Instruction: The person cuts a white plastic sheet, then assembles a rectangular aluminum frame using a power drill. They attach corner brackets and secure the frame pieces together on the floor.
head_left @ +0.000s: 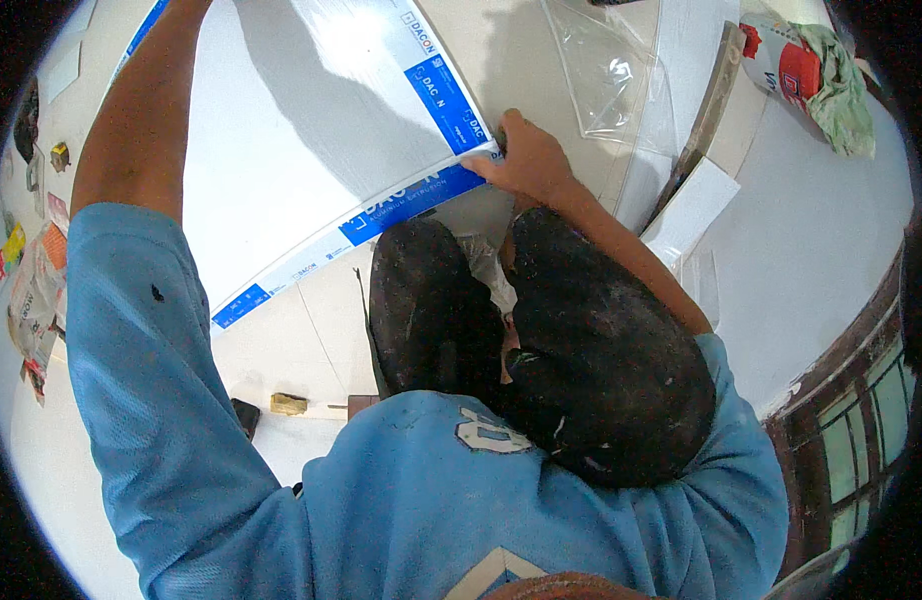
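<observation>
Grip of the right hand (531, 158): pinching the near right corner of one blue-edged white panel (291, 165), which is at far left. Left hand: out of view, grip cannot be told. Far right: one green cloth (843, 98).

The left forearm (131, 140) runs out past the top edge, leaving the left hand out of sight; that edge also cuts off the white panel (261, 190) and a clear plastic sheet (613, 95); some fingers of the right hand (535, 160) are hidden at the panel's corner; the blue left sleeve (146, 310) partly hides a dark object (246, 415), too small to tell.
</observation>
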Tool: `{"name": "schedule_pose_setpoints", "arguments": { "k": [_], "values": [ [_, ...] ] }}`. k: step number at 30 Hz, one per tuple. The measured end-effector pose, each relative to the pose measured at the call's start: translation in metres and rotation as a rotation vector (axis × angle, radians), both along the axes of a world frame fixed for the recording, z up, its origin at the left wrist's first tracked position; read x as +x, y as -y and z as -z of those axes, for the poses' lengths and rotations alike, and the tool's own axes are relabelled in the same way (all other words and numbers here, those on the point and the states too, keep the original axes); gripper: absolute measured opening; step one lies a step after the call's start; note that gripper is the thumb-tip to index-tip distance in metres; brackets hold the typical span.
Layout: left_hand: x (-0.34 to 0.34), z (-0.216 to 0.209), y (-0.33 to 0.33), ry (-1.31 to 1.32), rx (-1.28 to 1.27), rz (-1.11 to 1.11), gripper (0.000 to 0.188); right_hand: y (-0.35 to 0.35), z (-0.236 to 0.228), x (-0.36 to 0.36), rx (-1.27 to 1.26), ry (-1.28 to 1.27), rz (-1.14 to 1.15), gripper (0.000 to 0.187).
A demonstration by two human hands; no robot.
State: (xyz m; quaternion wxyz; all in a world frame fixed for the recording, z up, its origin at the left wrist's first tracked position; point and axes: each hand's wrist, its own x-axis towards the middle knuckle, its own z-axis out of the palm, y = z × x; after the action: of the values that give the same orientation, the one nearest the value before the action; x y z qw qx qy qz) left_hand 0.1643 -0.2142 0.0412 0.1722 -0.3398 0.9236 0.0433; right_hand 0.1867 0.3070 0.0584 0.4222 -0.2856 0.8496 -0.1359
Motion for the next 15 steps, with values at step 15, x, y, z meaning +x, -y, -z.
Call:
{"name": "schedule_pose_setpoints", "arguments": {
  "k": [15],
  "values": [
    [-0.004, -0.007, -0.008, 0.032, -0.008, -0.015, 0.148, -0.015, 0.000, 0.008, 0.313, 0.353, 0.343, 0.093]
  ]
}}
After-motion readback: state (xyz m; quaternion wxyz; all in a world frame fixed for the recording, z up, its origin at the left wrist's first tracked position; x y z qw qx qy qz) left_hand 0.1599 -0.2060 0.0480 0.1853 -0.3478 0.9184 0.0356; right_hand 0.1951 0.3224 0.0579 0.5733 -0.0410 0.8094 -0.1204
